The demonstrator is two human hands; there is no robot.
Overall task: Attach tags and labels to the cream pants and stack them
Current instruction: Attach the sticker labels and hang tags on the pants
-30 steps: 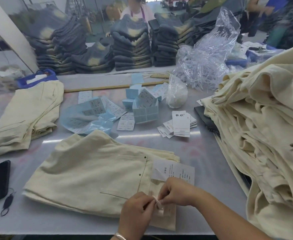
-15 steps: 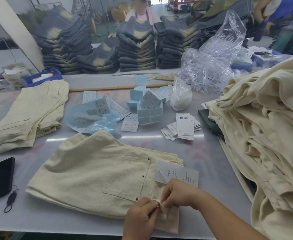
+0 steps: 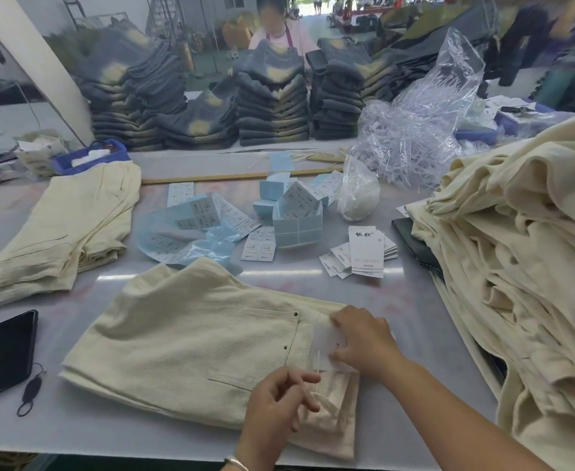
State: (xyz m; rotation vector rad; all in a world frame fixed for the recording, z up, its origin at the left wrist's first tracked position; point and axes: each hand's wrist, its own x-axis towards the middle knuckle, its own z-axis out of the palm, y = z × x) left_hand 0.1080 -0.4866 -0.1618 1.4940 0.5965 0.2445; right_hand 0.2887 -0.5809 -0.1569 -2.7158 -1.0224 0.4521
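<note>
You are fixing the hang tag at the waistband of the folded cream pants.

Your right hand [image 3: 364, 341], low and right of centre, is pinching the white hang tag [image 3: 327, 341] flat against the cream pants [image 3: 191, 338] lying in the lower middle; your left hand [image 3: 276, 402], below it, is curling its fingers round a thin plastic fastener strand, though blur is hiding the exact grip. Keep the tag pressed square and draw the strand snug before letting go. The finished stack [image 3: 58, 229] is waiting at mid left, so the phone [image 3: 7, 355] at lower left is sitting close to your carrying path. The untagged heap [image 3: 517, 266] is crowding the right edge, with spare tags [image 3: 364, 251] and blue label sheets [image 3: 296, 219] lying above centre.
</note>
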